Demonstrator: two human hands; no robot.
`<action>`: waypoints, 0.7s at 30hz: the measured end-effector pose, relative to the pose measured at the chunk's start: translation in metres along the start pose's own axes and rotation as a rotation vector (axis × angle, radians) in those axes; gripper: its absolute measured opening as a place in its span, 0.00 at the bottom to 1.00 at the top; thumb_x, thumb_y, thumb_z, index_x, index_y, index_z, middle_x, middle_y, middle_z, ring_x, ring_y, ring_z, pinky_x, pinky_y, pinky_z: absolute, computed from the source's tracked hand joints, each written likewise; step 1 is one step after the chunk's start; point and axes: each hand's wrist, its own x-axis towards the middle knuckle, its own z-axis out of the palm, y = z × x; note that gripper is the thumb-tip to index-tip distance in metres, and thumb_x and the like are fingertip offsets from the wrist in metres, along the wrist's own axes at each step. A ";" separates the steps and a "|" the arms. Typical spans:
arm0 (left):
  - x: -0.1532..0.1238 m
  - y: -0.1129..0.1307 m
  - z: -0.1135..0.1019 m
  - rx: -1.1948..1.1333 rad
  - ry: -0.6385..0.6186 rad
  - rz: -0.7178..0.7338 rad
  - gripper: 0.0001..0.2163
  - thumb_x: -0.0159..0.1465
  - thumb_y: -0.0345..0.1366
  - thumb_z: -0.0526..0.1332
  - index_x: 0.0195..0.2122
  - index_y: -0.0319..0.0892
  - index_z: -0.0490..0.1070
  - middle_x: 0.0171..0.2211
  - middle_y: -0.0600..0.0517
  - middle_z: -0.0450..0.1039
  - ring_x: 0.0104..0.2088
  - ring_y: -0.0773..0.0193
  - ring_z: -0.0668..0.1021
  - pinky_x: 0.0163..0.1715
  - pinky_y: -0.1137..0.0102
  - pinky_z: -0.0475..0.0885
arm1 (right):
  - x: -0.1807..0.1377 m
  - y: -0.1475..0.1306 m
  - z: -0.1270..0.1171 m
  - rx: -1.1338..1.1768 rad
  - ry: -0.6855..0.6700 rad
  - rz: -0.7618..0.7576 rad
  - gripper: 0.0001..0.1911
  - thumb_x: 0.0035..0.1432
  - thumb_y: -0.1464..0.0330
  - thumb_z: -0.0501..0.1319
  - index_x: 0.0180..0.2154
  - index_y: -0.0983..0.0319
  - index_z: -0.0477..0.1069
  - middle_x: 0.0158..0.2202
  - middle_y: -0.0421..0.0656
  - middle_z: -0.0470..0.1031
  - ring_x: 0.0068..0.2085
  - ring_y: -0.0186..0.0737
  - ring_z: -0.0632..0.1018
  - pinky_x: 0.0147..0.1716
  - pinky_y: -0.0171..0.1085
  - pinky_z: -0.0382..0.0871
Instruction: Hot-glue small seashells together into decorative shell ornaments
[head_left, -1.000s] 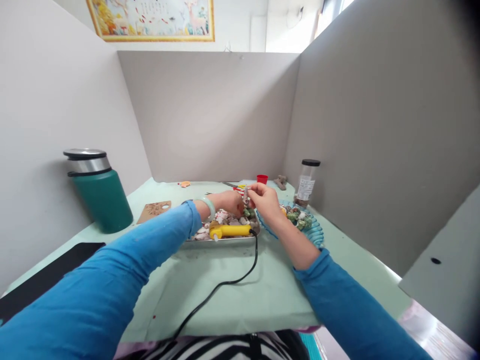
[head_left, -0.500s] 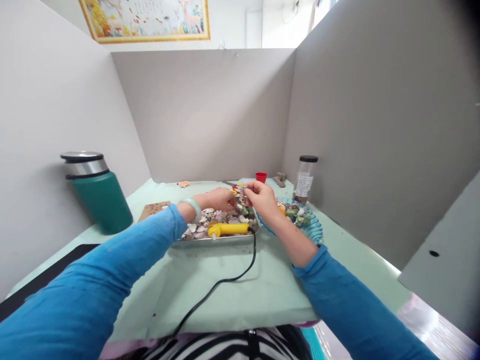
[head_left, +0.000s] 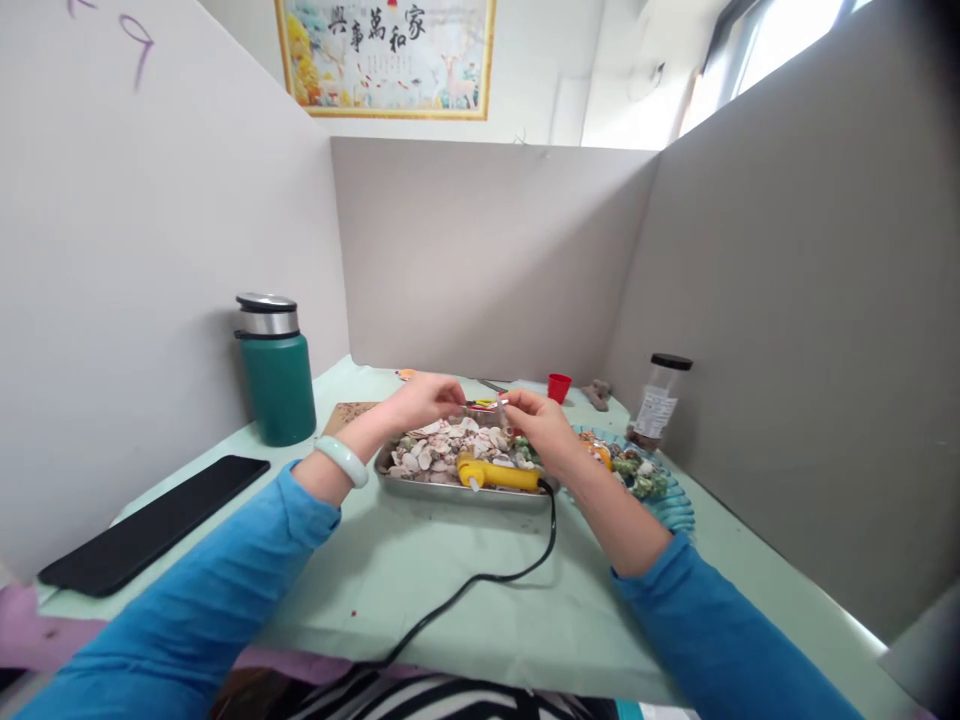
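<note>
My left hand (head_left: 421, 400) and my right hand (head_left: 541, 425) meet above a metal tray (head_left: 420, 483) filled with several seashells. Both hands have their fingers pinched together around a small pale object (head_left: 502, 408) held between them; I cannot make out what it is. A yellow glue gun (head_left: 499, 475) lies along the tray's front edge, its black cord (head_left: 480, 585) trailing toward me over the pale green table cover. A jade-coloured bangle (head_left: 343, 460) sits on my left wrist.
A green flask (head_left: 276, 370) stands at the left by the partition. A black phone (head_left: 154, 523) lies at the near left. A blue shell-shaped dish (head_left: 671, 505) with greenish shells sits right of the tray. A black-lidded jar (head_left: 660, 402) and a red cup (head_left: 558, 387) stand at the back.
The view has swung left and back, so the flask and phone show more. My hands stay pinched together over the tray, a little lower and nearer the shells.
</note>
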 end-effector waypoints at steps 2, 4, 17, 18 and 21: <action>-0.006 0.014 -0.004 -0.143 0.047 -0.032 0.06 0.52 0.36 0.63 0.30 0.40 0.72 0.25 0.52 0.74 0.26 0.66 0.74 0.26 0.73 0.66 | 0.000 -0.004 0.005 0.061 -0.061 0.029 0.08 0.45 0.65 0.63 0.30 0.62 0.72 0.24 0.36 0.71 0.24 0.28 0.67 0.23 0.29 0.62; -0.011 0.024 -0.003 -0.266 0.076 -0.064 0.08 0.52 0.36 0.64 0.31 0.39 0.71 0.24 0.53 0.73 0.25 0.67 0.74 0.26 0.73 0.67 | -0.001 -0.007 0.011 0.134 -0.108 0.073 0.09 0.44 0.64 0.65 0.30 0.61 0.72 0.25 0.37 0.72 0.25 0.29 0.69 0.23 0.29 0.63; -0.014 0.013 0.027 -0.913 0.181 -0.077 0.11 0.55 0.40 0.64 0.31 0.38 0.67 0.34 0.50 0.71 0.34 0.66 0.75 0.41 0.64 0.72 | -0.011 -0.012 0.024 0.328 0.024 0.037 0.09 0.43 0.65 0.66 0.30 0.61 0.72 0.24 0.37 0.73 0.26 0.31 0.72 0.26 0.32 0.67; -0.015 0.014 0.026 -0.909 0.209 -0.079 0.11 0.57 0.40 0.63 0.34 0.39 0.66 0.35 0.50 0.72 0.34 0.65 0.76 0.40 0.62 0.72 | -0.010 -0.012 0.024 0.303 0.043 0.024 0.09 0.44 0.65 0.65 0.30 0.61 0.72 0.24 0.37 0.72 0.25 0.30 0.71 0.25 0.31 0.66; -0.021 0.022 0.024 -0.824 0.237 -0.087 0.12 0.59 0.41 0.60 0.41 0.41 0.64 0.34 0.51 0.70 0.31 0.65 0.76 0.33 0.63 0.75 | -0.010 -0.011 0.024 0.218 0.115 -0.035 0.07 0.44 0.66 0.63 0.29 0.62 0.71 0.22 0.35 0.69 0.21 0.28 0.67 0.21 0.30 0.62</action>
